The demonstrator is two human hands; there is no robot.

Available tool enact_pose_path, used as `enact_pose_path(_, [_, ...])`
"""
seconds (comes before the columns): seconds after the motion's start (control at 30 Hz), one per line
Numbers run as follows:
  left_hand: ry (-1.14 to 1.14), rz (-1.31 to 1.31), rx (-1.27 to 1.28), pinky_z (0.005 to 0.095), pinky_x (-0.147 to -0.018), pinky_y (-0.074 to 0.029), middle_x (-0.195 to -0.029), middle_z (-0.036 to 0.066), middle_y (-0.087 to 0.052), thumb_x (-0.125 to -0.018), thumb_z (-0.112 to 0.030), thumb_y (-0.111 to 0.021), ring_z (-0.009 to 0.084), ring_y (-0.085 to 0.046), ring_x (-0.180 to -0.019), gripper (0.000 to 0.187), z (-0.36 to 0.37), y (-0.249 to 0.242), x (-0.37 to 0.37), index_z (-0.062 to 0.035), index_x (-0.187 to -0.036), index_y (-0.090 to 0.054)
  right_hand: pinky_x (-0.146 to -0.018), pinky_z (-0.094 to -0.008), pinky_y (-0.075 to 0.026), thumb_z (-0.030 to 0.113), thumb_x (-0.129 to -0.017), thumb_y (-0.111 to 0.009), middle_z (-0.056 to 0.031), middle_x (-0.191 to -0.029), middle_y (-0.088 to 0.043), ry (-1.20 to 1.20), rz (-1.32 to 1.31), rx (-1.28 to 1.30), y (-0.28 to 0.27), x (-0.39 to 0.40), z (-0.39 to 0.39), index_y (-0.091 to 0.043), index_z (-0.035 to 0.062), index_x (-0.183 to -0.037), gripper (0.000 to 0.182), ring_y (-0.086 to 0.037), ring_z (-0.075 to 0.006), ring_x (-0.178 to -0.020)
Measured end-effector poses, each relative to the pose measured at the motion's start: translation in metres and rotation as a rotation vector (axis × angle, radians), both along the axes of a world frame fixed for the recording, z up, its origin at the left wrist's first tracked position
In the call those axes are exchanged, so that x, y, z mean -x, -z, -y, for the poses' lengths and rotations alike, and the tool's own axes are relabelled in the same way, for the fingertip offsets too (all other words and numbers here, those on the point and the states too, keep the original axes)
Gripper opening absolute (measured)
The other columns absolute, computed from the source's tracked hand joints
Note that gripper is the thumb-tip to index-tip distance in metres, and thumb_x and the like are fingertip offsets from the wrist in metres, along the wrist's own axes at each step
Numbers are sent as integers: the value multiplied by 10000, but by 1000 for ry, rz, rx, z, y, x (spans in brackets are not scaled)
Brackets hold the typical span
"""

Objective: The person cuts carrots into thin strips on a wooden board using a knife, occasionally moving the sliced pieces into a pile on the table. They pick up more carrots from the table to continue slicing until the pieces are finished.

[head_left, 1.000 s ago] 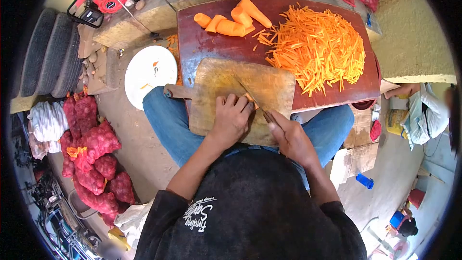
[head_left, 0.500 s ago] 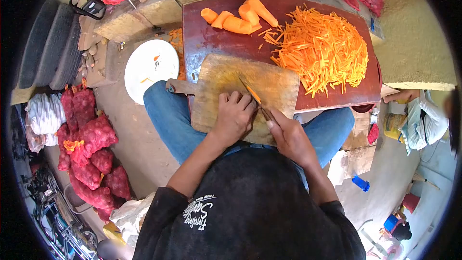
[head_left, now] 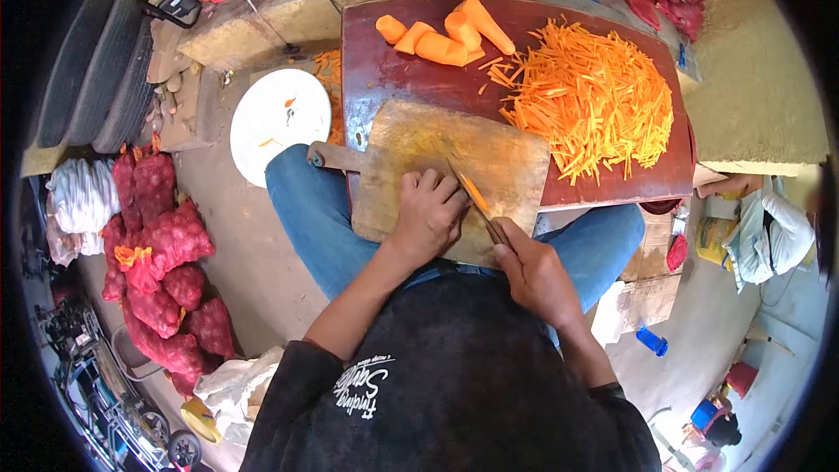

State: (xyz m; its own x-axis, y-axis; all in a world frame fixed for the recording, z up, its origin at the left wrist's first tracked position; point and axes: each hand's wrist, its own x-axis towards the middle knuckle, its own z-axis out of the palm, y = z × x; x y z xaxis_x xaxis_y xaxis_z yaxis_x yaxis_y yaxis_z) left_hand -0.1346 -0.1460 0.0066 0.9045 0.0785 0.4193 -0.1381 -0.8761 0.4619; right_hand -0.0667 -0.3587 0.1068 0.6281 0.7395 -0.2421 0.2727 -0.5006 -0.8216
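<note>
A wooden cutting board (head_left: 402,135) lies over my lap and the near edge of the red table (head_left: 376,79). My right hand (head_left: 537,271) is closed round the handle of a knife (head_left: 479,201), whose blade slants up and left over the board, with orange carrot strips along it. Just left of the blade, my left hand (head_left: 428,214) rests on the board with curled fingers; whatever they press is hidden beneath them. Peeled carrot pieces (head_left: 437,48) lie at the table's far side. A big heap of carrot strips (head_left: 594,100) covers the table's right part.
A white round lid or plate (head_left: 280,118) with scraps sits left of the table. Red net sacks (head_left: 170,253) stand on the floor at the left, below stacked tyres (head_left: 83,70). Another person's arm (head_left: 730,185) shows at the right. A blue object (head_left: 652,341) lies on the floor.
The whole view has shifted slightly. My right hand with the knife has moved a little right and toward me, away from my left hand, which stays curled on the board.
</note>
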Motion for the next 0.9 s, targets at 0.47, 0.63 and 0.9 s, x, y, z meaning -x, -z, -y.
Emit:
enact_pose_path(0.47, [2, 3, 66, 471, -892, -432, -1021, 69, -659, -816, -70, -807, 303, -613, -1008, 228, -2, 7, 4, -71, -1042, -778, -774, -588, -560, 185, -1142, -606, -358, -957, -683, 44, -63, -14, 12, 9, 6, -587, 42, -1462, 351, -704, -578, -948])
enact_pose_path(0.63, [8, 34, 69, 469, -894, -429, -1022, 75, -657, -829, -70, -818, 311, -611, -1004, 223, -1, 8, 4, -56, -1046, -771, -779, -570, -568, 171, -1144, -611, -344, -974, -693, 36, -20, -109, 22, -12, -23, -592, 37, -1473, 355, -711, -569, -955])
enact_pose_path(0.9, [22, 6, 123, 476, -889, -424, -1012, 91, -644, -825, -48, -818, 325, -600, -999, 222, -8, 7, 7, -39, -1043, -774, -799, -578, -573, 173, -1147, -606, -357, -1025, -705, 44, -69, -82, 5, 11, 9, -591, 33, -1483, 364, -710, -575, -1001])
